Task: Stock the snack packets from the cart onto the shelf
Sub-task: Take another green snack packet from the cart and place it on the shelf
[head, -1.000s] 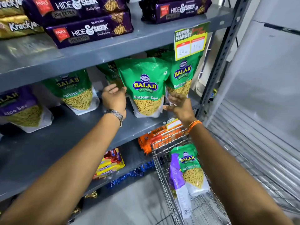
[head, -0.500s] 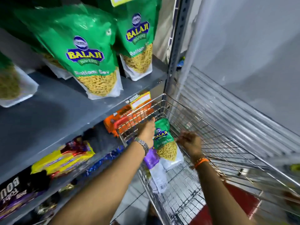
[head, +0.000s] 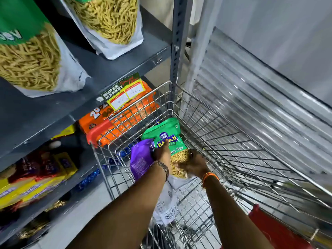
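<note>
With both arms reaching down into the wire-mesh metal shopping cart (head: 233, 133), the pick appears under way. Left hand (head: 161, 151) lies on the green Balaji sev packet (head: 166, 133), fingers curled over its left edge and printed face; right hand (head: 193, 164) is closed around the packet's clear lower part, where the yellow sev shows. Packet stands nearly upright against the cart's far corner, presumably why it is gripped at both side and bottom: a soft pouch would sag if lifted by one end. Purple foil packet (head: 141, 159) sits just beside it, touching the left wrist, not held. Grey metal shelf (head: 107, 69) above left already carries two similar green-and-clear sev pouches (head: 36, 60), with bare board between them for the next one.
</note>
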Tool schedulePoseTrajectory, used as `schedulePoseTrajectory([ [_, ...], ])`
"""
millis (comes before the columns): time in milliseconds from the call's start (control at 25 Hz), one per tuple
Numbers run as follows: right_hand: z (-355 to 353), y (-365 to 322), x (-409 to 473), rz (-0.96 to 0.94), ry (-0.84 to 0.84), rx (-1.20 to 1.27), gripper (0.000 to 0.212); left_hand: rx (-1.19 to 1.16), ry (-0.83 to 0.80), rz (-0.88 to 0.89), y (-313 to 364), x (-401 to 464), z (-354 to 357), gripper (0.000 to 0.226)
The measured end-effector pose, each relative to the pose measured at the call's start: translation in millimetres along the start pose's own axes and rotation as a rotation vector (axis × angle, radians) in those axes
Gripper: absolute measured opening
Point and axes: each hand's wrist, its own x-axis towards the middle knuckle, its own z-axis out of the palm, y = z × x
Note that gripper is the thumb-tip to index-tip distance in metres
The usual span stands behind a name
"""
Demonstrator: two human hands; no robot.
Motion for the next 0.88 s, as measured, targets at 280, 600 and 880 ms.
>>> schedulePoseTrajectory([
  [280,-4,3,9,-0.104,-0.088,-0.172,0.079,0.033,0.269,-0.174,-52,143,25,0.138],
  [600,-16,15,-16,-0.146,-0.074,-0.012,0.062,-0.087,0.102,-0.073,7,-4,-17,0.051],
  [880,-32,4,-83,-0.176,-0.110,0.097,0.053,-0.202,0.014,-0.019,14,-73,-33,0.053],
])
